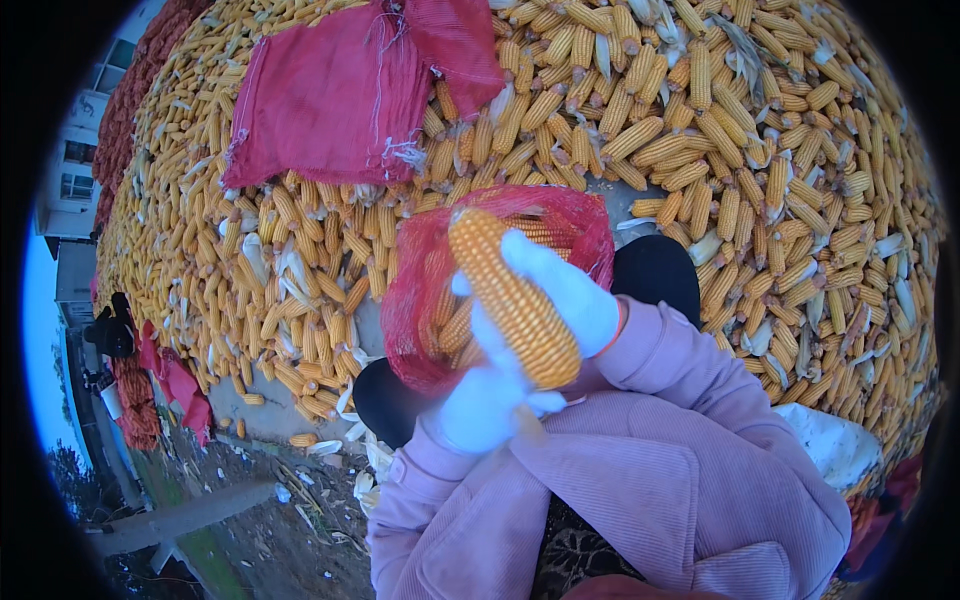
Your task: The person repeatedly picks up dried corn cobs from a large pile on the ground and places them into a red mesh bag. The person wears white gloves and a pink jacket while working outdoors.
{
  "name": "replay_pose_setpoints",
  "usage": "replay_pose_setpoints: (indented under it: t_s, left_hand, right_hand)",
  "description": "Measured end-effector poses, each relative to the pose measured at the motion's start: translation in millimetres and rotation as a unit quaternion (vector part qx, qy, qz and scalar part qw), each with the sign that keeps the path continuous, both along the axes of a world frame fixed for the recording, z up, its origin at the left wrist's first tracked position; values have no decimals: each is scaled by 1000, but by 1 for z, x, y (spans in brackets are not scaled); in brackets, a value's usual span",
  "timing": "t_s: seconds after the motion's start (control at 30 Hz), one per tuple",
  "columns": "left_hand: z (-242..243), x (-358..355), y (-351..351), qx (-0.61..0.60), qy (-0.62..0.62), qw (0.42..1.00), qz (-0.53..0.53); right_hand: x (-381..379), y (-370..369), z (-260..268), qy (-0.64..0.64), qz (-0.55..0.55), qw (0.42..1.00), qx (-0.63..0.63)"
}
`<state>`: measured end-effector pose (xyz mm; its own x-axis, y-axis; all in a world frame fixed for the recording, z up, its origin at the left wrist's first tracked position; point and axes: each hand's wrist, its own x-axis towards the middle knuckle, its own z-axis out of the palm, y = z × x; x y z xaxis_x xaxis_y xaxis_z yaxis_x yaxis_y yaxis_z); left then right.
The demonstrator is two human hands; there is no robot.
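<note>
A husked ear of yellow corn [517,304] is held up in front of my body, above a red mesh sack [409,300] with more ears inside. My right hand [570,292], in a white glove, grips the ear along its right side. My left hand [484,405], also white-gloved and blurred, is at the ear's lower left side; its fingers reach behind and beneath the ear, and their exact hold is partly hidden. The sack stands between my knees with its mouth spread.
Heaped corn ears [720,135] surround the sack. A flat red mesh sack [330,97] lies on the heap. Filled red sacks [135,405] stand at the far left near a dark figure or animal, unclear which. A white bag [829,442] lies at the right.
</note>
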<state>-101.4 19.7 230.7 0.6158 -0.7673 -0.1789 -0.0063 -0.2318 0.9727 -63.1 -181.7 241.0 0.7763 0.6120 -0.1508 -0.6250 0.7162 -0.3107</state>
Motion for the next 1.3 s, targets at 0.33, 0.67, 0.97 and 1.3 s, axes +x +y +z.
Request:
replay_pose_setpoints:
  t_s: [0.33,0.67,0.97,1.3]
  left_hand:
    - [48,-8,87,5,-119,848,516]
    - [46,-18,47,-132,-220,890,376]
    - [59,-32,49,-381,147,802,437]
    - [90,-69,64,-340,86,885,308]
  right_hand:
    - [25,-9,-15,-131,-271,940,-163]
    - [-17,42,-16,-486,51,848,-205]
    - [-9,26,8,-526,102,801,-267]
    - [-15,0,46,-591,195,726,-294]
